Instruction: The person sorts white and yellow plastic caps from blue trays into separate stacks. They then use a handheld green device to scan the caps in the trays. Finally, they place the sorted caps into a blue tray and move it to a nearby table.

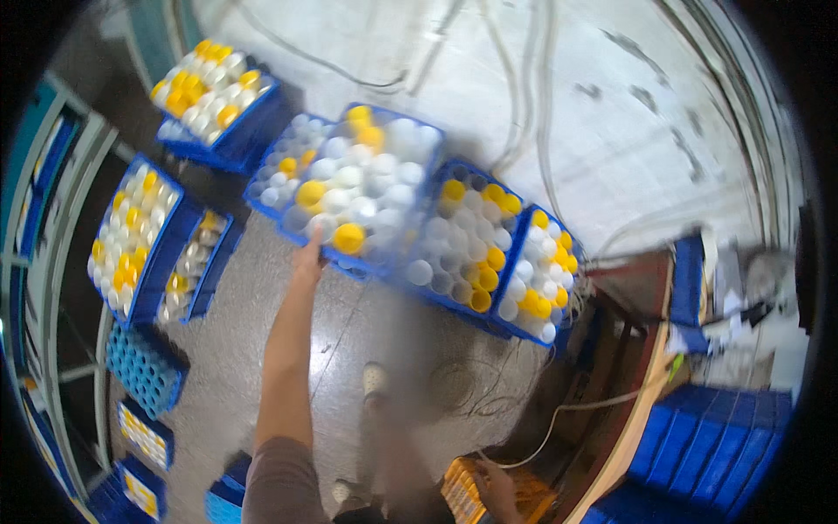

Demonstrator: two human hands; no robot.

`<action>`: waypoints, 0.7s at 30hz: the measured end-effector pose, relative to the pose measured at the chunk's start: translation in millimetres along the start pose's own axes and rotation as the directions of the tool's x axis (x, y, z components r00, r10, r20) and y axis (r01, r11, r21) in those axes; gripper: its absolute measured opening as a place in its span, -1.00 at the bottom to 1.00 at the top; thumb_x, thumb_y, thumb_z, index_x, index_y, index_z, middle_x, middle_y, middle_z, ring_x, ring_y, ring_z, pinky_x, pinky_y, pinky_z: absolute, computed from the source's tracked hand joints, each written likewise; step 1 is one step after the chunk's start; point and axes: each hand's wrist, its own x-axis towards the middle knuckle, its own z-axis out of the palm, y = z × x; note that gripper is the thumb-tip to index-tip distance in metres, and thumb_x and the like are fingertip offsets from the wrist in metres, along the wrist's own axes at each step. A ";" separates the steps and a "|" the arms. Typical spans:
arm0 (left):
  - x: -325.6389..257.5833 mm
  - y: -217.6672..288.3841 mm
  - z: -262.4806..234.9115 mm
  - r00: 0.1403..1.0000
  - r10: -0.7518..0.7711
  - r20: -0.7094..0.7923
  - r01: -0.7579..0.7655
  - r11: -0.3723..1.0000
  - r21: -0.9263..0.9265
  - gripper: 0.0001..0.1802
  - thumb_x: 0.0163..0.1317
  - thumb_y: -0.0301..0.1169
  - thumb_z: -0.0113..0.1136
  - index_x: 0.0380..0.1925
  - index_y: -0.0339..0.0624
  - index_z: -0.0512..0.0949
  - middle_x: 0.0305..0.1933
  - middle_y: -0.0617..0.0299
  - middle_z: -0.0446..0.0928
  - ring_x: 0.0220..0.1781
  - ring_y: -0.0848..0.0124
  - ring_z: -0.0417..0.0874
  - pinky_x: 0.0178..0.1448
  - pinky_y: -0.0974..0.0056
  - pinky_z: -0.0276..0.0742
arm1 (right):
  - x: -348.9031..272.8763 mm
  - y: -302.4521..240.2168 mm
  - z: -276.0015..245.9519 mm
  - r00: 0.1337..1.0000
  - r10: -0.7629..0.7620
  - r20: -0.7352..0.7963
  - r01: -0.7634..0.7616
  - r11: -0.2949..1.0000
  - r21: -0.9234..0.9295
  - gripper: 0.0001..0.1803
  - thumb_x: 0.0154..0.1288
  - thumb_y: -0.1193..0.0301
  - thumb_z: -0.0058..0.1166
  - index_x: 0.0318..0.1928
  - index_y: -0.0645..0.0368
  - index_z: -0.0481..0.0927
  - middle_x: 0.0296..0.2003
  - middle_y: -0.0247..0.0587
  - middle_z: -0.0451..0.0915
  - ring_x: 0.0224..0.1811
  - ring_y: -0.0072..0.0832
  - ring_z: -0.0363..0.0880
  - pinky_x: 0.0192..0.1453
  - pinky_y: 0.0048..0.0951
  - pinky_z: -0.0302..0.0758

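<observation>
My left arm stretches forward, and my left hand (309, 256) grips the near rim of a blue crate (284, 229). Upright white and yellow tubes or cups (349, 196) fill this crate in rows. At the lower edge, my right hand (497, 491) is closed at the upper side of an orange crate (460, 489), which hangs or stands close to my body. Its fingers are partly hidden, and the contents of the orange crate are hard to make out.
More filled blue crates (467, 240) stand along the wall, others (135, 240) on the left by a rack (83, 166). A turquoise holed tray (144, 371) lies below them. A workbench edge (633, 437) bears blue bins (711, 445) at right. A cable (559, 409) crosses near it.
</observation>
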 end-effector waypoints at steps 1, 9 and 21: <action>7.5 0.8 -7.0 0.999 -0.017 0.030 0.016 0.998 0.059 -0.06 0.02 0.02 0.56 0.25 -0.38 0.42 0.19 -0.12 0.51 0.13 0.06 0.62 0.11 -0.08 0.66 | 5.7 5.9 9.9 0.993 -0.099 0.057 0.092 0.989 0.113 -0.61 0.39 0.23 0.10 0.11 0.17 0.59 0.00 0.14 0.64 0.06 -0.09 0.62 0.13 -0.19 0.53; -90.0 -85.8 -262.6 0.998 0.028 0.056 -0.060 0.167 0.984 -0.13 0.17 0.18 0.21 0.23 -0.36 0.43 0.17 -0.27 0.53 0.25 -0.12 0.54 0.29 -0.07 0.48 | 67.1 -80.1 18.5 0.891 -0.075 0.448 0.201 0.949 -0.241 -0.58 0.36 0.33 0.19 0.14 0.29 0.57 -0.06 0.10 0.67 -0.06 -0.14 0.69 0.01 -0.17 0.59; -553.8 -176.6 -787.1 0.504 -0.393 -0.769 0.559 0.827 -0.056 -0.66 0.20 -0.19 0.34 -0.47 -0.31 0.66 -0.50 0.05 0.67 -0.42 0.14 0.74 -0.25 0.06 0.67 | -32.8 -446.4 146.9 0.621 -0.687 0.376 0.778 0.485 -0.400 -0.57 0.21 0.28 0.25 0.03 0.26 0.57 -0.14 0.09 0.66 -0.06 0.04 0.61 0.01 -0.05 0.53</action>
